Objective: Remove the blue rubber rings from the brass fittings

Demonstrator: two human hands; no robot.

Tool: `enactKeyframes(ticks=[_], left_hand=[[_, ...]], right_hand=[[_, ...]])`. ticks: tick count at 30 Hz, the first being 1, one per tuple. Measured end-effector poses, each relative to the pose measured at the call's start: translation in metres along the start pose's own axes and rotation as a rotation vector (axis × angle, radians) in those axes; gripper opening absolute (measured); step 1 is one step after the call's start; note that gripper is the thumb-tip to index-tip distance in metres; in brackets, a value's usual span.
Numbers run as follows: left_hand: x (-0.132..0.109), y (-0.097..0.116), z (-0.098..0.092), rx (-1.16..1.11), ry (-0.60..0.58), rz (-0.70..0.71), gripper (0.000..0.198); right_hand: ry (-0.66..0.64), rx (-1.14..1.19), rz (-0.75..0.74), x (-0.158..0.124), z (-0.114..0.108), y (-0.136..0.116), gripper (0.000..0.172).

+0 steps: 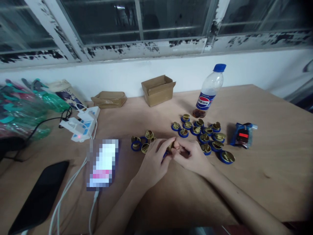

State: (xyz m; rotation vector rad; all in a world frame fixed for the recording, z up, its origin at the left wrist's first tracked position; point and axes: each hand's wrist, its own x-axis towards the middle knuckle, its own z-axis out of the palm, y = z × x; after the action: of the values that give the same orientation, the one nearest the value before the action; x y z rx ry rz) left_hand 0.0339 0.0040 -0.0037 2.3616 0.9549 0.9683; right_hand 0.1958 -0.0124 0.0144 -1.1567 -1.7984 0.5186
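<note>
My left hand (155, 160) and my right hand (189, 155) meet at the middle of the wooden table (269, 169), fingers pinched together around a small brass-and-blue piece (170, 147) held between them. Just left of my left hand lie a few loose brass parts and blue rings (140, 142). Behind and right of my right hand sits a cluster of several assembled blue-ringed brass pieces (204, 135). What the fingertips do to the held piece is hidden.
A cola bottle (209, 91) with a blue cap stands behind the cluster. An open cardboard box (157, 89) and a flattened bag (109, 99) sit by the wall. A small blue packet (243, 135) lies right. Power strips (80, 125), cables, a lit phone (102, 163) and a dark phone (40, 195) lie left.
</note>
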Motion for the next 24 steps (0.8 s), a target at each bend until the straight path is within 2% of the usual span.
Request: enactKeyframes(ticks=[24], left_hand=[[-0.0025, 0.0051, 0.0027, -0.052, 0.046, -0.028, 0.046]], right_hand=[[0.019, 0.017, 0.017, -0.0019, 0.0007, -0.001, 0.025]])
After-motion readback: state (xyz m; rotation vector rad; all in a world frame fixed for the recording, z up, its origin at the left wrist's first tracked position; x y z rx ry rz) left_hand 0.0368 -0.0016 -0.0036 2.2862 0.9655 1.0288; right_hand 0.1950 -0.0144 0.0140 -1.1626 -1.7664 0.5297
